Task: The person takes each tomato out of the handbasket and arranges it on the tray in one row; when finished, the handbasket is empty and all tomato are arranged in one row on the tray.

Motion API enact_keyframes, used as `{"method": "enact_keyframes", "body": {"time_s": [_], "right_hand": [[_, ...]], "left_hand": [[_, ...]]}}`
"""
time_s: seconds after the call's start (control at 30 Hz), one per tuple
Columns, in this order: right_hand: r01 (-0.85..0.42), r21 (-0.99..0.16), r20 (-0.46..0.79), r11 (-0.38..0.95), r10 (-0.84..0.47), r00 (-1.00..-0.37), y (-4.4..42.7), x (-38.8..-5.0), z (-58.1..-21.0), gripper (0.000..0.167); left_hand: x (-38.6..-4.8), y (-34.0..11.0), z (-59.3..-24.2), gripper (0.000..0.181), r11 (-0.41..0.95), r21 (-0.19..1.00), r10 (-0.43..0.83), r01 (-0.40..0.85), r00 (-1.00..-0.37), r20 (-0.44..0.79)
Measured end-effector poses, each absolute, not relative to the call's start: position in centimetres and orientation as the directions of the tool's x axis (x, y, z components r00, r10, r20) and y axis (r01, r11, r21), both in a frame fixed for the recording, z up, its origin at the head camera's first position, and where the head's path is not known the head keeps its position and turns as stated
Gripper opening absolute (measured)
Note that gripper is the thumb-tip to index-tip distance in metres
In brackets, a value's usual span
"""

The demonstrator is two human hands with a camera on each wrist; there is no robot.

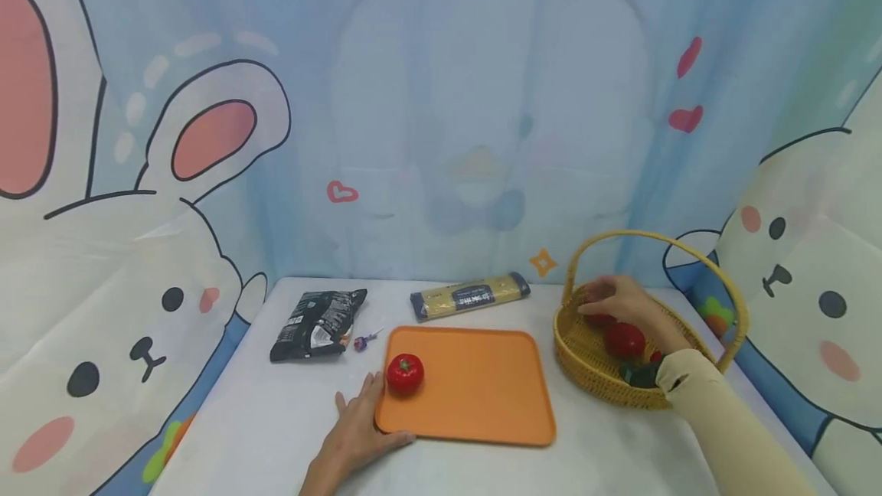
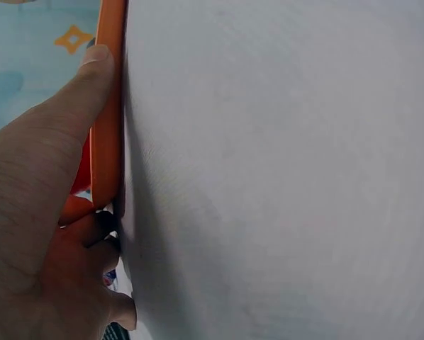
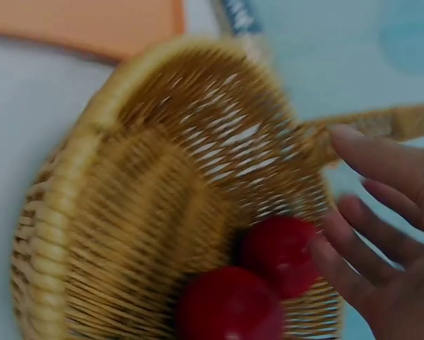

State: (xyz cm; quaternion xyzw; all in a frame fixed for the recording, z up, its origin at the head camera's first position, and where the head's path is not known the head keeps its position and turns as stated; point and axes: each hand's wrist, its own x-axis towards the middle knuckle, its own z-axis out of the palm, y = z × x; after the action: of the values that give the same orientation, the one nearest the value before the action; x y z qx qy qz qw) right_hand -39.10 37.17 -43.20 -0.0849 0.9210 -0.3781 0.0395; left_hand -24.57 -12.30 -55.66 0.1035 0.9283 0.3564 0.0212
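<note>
My left hand (image 1: 354, 435) rests at the near left corner of an orange tray (image 1: 482, 381), thumb laid along its front edge and fingers spread by its left side. A red tomato (image 1: 405, 374) sits on the tray's left part. Over a yellow wicker basket (image 1: 579, 370) is my right hand (image 1: 623, 302), its fingers loosely bent and holding nothing. Close to its fingertips in the right wrist view lies a shiny red round fruit (image 3: 283, 255), with a second red round fruit (image 3: 230, 304) beside it. Part of the basket's contents is hidden by the right arm.
A black snack bag (image 1: 320, 325) and a small lollipop (image 1: 365, 341) lie left of the tray. Behind it lies a yellow pasta packet (image 1: 472, 296). The basket's tall handle (image 1: 644, 234) arches above the right hand. A dark green item (image 1: 641, 375) is inside the basket.
</note>
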Motion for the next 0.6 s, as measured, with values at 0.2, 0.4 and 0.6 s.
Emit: {"method": "enact_keyframes", "body": {"time_s": [0.2,0.4,0.6], "right_hand": [[-0.166,-0.556,0.138,0.814,-0.106,-0.985,38.1,-40.1,-46.7,0.065],[-0.213,-0.44,0.214,0.872,-0.128,-0.968,37.8,-40.7,-48.3,0.061],[-0.17,-0.463,0.208,0.87,-0.08,-0.975,37.8,-40.3,-48.9,0.056]], "left_hand": [[-24.4,-12.3,-55.6,0.119,0.74,0.645,0.201,0.191,-0.978,0.058],[-24.2,-12.3,-55.7,0.119,0.756,0.63,0.193,0.175,-0.98,0.041],[-24.0,-12.2,-55.9,0.121,0.763,0.621,0.194,0.178,-0.98,0.042]]}}
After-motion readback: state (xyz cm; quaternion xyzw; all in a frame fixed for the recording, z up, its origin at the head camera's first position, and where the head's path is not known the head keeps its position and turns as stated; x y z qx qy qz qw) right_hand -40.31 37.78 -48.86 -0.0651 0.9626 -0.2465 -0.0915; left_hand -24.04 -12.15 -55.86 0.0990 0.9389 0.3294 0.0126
